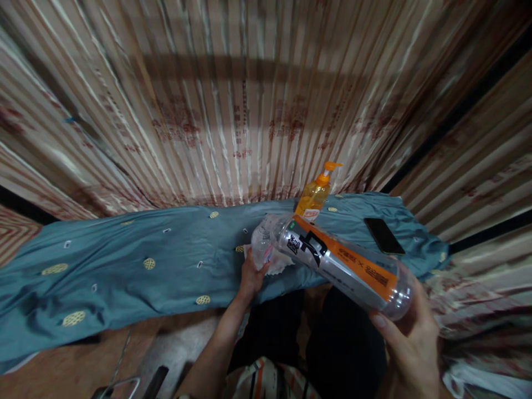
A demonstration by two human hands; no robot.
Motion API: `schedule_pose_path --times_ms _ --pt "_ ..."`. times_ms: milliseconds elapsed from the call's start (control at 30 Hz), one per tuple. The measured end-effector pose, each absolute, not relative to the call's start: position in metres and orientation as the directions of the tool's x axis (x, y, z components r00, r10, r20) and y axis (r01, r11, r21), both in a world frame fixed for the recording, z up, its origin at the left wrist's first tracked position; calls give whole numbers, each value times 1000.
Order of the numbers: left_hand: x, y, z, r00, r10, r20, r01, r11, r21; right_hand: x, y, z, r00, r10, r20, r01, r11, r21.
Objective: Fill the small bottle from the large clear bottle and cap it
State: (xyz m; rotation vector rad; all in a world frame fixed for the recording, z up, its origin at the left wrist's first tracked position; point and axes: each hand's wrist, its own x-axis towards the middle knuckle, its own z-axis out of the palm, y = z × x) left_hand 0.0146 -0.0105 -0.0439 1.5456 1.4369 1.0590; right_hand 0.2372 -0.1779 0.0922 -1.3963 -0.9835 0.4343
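Note:
My right hand point(409, 332) grips a large clear plastic bottle point(332, 260) near its base. The bottle has a silver and orange label with big black characters, and it is tilted with its neck toward the left. At that neck, my left hand point(252, 275) is closed around a crinkled, see-through plastic item point(261, 244); whether it is a cup or a bag I cannot tell. White tissue-like material point(280, 263) shows beneath the bottle's neck. Just behind stands an orange pump bottle point(313, 197) with amber liquid, partly hidden by the large bottle.
A narrow surface is covered by a teal cloth point(116, 266) with yellow pineapple-like prints. On its right part lies a black phone point(383, 235). Pleated curtains point(233, 100) hang behind and on both sides, with dark poles point(449, 119) running across them.

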Motion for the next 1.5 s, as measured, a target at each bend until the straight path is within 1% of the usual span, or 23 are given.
schedule_pose_path --times_ms 167,367,600,767,900,1100,1300,1500 --pt "14 -10 -47 34 994 104 342 -109 933 236 -178 94 561 768 308 260 190 -947" --pt "14 -9 -46 21 997 76 381 -79 921 237 -179 92 554 776 300 251 188 -950" --pt "13 -9 -47 29 992 123 376 -125 918 234 -180 93 568 776 272 241 160 -957" --pt "13 -9 -45 26 993 111 372 -113 921 234 -181 94 572 766 294 264 167 -950" --pt "14 -9 -45 32 994 109 362 -113 925 234 -181 93 570 774 275 257 150 -955" --pt "13 -9 -49 27 995 92 378 -95 921 234 -180 94 566 771 291 237 185 -954" --pt "13 -10 -46 42 997 66 382 -77 921 235 -180 93 580 762 288 257 164 -952" --pt "15 -10 -43 15 998 54 377 -56 924 234 -179 93 587 752 300 262 174 -949"
